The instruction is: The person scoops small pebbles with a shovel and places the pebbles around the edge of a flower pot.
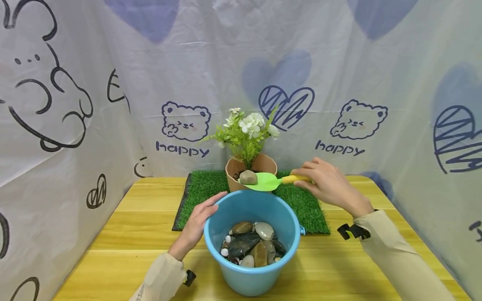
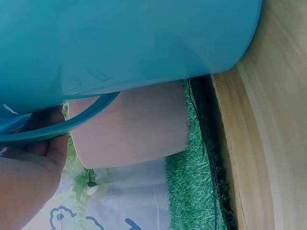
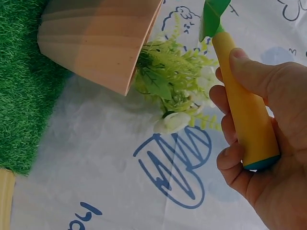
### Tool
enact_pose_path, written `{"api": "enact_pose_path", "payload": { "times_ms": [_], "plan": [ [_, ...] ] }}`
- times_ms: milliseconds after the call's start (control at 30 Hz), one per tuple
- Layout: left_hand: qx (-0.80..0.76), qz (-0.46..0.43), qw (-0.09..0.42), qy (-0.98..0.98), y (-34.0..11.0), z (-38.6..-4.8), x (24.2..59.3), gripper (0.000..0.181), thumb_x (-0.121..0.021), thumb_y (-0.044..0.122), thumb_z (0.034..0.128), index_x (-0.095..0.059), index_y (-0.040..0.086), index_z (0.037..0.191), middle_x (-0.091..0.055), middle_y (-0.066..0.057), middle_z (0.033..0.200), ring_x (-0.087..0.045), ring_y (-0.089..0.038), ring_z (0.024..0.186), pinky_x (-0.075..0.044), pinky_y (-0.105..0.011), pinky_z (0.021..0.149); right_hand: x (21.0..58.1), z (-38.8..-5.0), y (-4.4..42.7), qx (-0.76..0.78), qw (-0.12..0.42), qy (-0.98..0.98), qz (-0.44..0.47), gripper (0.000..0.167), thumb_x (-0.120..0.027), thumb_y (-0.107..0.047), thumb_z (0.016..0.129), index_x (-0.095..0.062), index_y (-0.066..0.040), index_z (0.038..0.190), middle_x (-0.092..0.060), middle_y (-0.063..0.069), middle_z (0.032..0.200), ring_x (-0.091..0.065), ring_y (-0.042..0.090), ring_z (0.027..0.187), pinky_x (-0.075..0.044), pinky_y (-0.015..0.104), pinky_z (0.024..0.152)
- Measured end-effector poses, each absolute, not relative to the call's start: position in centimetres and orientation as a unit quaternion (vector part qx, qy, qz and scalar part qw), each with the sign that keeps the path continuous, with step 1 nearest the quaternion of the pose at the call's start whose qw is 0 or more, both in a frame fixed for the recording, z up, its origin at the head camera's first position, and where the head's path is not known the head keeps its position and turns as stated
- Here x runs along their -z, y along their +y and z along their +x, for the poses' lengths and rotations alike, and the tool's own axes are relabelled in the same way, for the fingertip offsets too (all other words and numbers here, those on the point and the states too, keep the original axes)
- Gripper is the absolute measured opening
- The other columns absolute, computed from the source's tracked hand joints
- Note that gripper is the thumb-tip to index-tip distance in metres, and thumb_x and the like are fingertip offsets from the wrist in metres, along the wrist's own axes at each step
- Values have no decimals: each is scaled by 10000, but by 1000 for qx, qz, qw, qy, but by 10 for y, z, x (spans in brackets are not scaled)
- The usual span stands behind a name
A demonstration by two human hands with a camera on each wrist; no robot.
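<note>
Pebble (image 1: 248, 177) rests on the green blade of a trowel (image 1: 265, 182), leftward of the right grip (image 1: 328, 182), which curls round its yellow handle (image 3: 245, 103); the long axis points left, over the flowerpot (image 3: 96, 40). The left grip (image 1: 197, 220), fingers extended, touches the bucket (image 1: 251, 279).

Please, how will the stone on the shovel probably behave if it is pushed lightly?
The stone would probably roll or slide, because it is rounded and sits near the tip of the shovel. It should feel stiff and rather heavy for its size, as it looks like solid rock.
</note>
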State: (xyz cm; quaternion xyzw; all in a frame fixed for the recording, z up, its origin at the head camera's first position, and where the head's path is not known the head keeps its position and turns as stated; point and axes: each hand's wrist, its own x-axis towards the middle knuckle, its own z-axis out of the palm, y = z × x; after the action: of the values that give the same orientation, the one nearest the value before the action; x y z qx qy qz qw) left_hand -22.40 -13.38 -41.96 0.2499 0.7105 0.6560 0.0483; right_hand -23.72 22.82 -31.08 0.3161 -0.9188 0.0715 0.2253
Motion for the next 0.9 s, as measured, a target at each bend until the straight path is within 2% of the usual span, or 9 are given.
{"api": "enact_pose_path", "payload": {
  "times_ms": [533, 900],
  "plan": [
    [-653, 259, 50, 710, -135, -223, 418, 497, -377, 329, 1043, -397, 154, 1509, -477, -169, 1475, -553, -407, 1246, -537, -477, 921, 316, -263, 229, -76, 207, -935, 278, 325, -682, -293, 904, -714, -129, 1184, -687, 37, 1004, -520, 187, 849, -442, 329, 690],
    [-660, 261, 45, 703, -134, -222, 421, 504, -361, 322, 1047, -389, 130, 1512, -476, -162, 1478, -546, -386, 1261, -543, -413, 928, 322, -281, 227, -67, 188, -944, 263, 337, -673, -320, 908, -714, -136, 1187, -683, 32, 1013, -504, 185, 851, -438, 328, 704]
  ]
}}
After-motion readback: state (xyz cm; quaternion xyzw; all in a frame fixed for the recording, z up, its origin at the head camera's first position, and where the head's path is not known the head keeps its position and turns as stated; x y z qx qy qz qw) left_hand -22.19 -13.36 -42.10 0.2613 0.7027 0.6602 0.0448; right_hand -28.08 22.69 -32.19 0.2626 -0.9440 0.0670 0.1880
